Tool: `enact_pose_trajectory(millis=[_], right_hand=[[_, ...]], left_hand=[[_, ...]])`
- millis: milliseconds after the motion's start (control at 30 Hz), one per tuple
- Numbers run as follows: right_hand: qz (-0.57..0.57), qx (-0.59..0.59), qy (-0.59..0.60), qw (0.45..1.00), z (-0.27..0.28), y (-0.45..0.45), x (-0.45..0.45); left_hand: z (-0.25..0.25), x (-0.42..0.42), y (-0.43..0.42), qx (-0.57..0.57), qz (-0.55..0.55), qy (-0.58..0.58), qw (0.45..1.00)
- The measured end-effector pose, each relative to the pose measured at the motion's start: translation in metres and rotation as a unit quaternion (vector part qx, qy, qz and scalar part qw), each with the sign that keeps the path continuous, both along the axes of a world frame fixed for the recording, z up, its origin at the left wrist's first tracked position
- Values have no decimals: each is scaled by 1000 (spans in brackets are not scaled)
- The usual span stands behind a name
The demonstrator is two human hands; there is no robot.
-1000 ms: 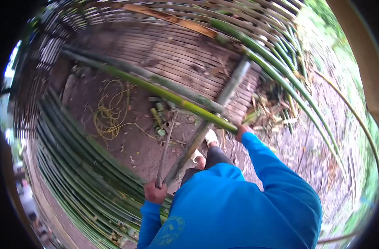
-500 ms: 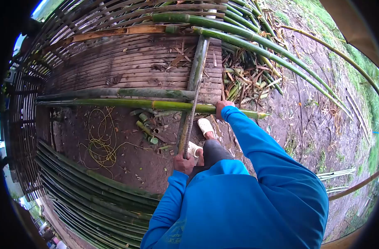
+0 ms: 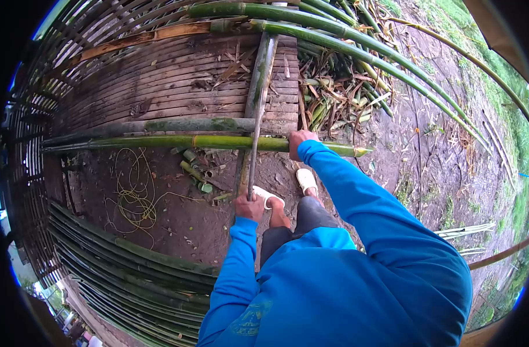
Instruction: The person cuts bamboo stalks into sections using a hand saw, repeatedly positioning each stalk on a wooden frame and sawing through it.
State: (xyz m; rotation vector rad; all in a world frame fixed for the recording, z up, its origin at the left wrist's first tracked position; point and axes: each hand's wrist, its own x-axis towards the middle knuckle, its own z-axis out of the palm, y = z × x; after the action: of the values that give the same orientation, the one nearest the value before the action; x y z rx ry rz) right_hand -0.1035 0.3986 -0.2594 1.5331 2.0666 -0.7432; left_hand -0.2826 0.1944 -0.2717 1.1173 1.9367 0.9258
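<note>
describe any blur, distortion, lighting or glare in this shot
Head view: left hand and right hand look fairly sharp; head view: the lens seems to bow the long green poles, with dark corners; head view: light looks soft, with pale glints along the stacked bamboo.

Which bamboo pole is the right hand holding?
The yellow-green pole, whose tip shows beyond the right hand. The grey pole beside it ends short of that hand; the stacked poles lie apart from it.
</note>
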Motion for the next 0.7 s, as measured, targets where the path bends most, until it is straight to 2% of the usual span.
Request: enact_pose_trajectory(millis=[33,100,200,233,300,400,433,467,533,567,667,700], right_hand=[[6,-2,6,1000,0,6,2],[8,-18,19,1000,-1,6,3],[6,-18,13,1000,4,5,3],[11,-26,16,999,4,4,4],[16,-34,10,999,6,2,15],[29,-40,-11,999,1,-8,55],[29,-50,-23,998,7,-14,69],[26,-57,-34,997,11,-14,78],[27,-41,-20,999,16,-15,86],[29,-35,-12,999,17,-17,87],[49,-10,27,998,0,-22,62],[44,-14,28,999,-5,-25,55]], left_hand=[[28,3,-15,5,11,-28,1000],[43,4,-39,-8,26,-54,998],[12,1,-33,-35,55,-61,996],[-7,2,-3,-40,71,-66,995],[5,21,53,-7,41,-46,998],[-24,52,33,7,39,-77,996],[-27,65,24,40,5,8,999],[-31,79,18,36,13,-10,999],[-25,109,12,22,28,-47,998],[-26,118,13,42,36,-33,998],[-18,121,18,4,44,-42,998],[-2,120,19,8,29,-18,999]])
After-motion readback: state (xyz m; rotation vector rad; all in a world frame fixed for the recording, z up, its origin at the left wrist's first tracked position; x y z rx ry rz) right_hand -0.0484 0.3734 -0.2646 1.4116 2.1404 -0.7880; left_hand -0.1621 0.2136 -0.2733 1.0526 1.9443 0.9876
